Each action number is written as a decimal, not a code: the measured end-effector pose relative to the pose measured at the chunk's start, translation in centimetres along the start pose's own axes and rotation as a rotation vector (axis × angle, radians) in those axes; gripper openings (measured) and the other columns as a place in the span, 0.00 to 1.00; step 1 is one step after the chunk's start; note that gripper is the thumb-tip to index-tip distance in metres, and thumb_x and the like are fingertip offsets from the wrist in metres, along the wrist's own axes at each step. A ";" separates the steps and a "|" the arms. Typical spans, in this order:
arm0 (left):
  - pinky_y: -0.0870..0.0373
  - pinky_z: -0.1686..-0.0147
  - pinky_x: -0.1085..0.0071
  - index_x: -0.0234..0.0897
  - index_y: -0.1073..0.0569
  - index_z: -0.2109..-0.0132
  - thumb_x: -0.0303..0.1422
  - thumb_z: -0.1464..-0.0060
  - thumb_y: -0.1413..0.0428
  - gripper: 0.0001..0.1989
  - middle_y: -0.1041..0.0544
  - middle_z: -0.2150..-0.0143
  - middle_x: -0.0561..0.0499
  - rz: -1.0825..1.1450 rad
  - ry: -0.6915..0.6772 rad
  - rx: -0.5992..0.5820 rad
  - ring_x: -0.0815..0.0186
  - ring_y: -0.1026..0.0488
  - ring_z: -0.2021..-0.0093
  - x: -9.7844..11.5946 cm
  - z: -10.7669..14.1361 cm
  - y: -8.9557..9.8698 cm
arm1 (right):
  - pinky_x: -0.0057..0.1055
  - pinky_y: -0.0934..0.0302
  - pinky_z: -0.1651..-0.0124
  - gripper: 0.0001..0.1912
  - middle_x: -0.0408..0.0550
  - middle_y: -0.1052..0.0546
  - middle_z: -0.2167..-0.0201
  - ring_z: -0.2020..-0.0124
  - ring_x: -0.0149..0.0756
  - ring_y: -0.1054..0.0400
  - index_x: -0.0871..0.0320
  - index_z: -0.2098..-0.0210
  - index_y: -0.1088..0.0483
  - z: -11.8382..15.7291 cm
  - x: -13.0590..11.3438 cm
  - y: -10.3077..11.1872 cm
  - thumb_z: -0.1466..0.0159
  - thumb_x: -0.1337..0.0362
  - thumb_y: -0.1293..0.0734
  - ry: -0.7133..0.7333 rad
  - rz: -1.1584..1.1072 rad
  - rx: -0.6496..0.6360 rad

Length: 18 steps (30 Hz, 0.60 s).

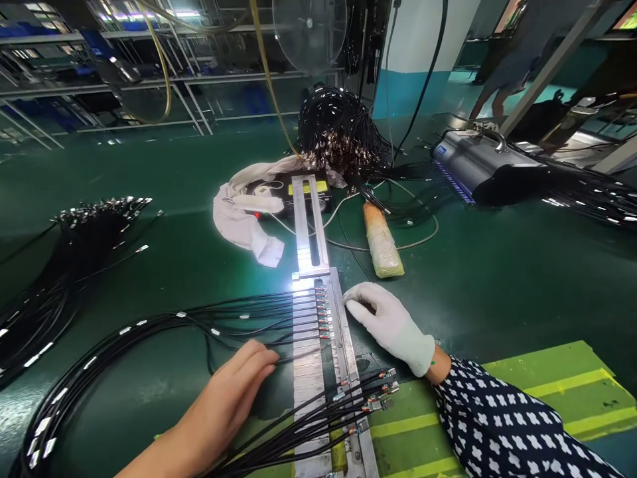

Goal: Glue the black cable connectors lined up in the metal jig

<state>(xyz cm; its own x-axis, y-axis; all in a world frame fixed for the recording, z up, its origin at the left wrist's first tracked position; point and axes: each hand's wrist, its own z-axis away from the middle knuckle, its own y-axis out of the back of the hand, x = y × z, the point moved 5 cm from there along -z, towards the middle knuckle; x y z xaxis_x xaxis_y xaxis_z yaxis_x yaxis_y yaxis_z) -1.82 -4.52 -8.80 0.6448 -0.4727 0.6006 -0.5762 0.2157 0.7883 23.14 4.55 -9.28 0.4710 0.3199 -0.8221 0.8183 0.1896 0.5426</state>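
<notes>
Black cables (199, 321) lie crosswise on the long slotted metal fixture (304, 375), whose axis runs away from the person. Bare left hand (239, 378) is nearer to them, fingers together beside one cable; its grip I cannot tell. Gloved right hand (388, 325), half curled at the fixture's right edge, shows nothing inside. Blue label (440, 151) on the silver machine (490, 166) is unreadable.

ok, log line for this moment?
left hand: bare, at black cables | right hand: gloved, beside metal fixture | connectors: row along fixture
</notes>
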 end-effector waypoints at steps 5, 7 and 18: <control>0.35 0.65 0.79 0.40 0.36 0.42 0.24 0.34 0.58 0.18 0.32 0.63 0.51 -0.096 -0.103 -0.035 0.72 0.32 0.65 0.0 -0.3 0.6 | 0.36 0.38 0.53 0.08 0.46 0.25 0.62 0.58 0.38 0.32 0.55 0.64 0.28 0.0 0.1 0.0 0.32 0.63 0.38 0.001 0.001 -0.005; 0.36 0.67 0.80 0.42 0.38 0.37 0.21 0.36 0.61 0.24 0.32 0.64 0.51 -0.181 -0.138 -0.097 0.72 0.33 0.67 0.1 -0.7 0.8 | 0.37 0.38 0.53 0.09 0.46 0.25 0.62 0.58 0.38 0.32 0.55 0.64 0.28 0.0 0.1 -0.1 0.31 0.63 0.39 0.002 0.004 -0.006; 0.37 0.61 0.76 0.43 0.41 0.35 0.17 0.38 0.63 0.29 0.31 0.60 0.50 -0.245 -0.239 -0.266 0.69 0.33 0.62 0.0 -2.4 1.3 | 0.36 0.38 0.53 0.08 0.46 0.25 0.63 0.58 0.38 0.32 0.55 0.65 0.28 -0.1 0.0 -0.1 0.32 0.64 0.38 -0.004 0.014 -0.009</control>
<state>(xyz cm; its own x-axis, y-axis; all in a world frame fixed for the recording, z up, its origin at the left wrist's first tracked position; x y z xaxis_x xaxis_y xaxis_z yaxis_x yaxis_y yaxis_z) -1.34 -2.17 -7.42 0.5943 -0.7151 0.3680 -0.2505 0.2702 0.9296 23.07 4.64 -9.31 0.4833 0.3188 -0.8153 0.8089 0.1935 0.5552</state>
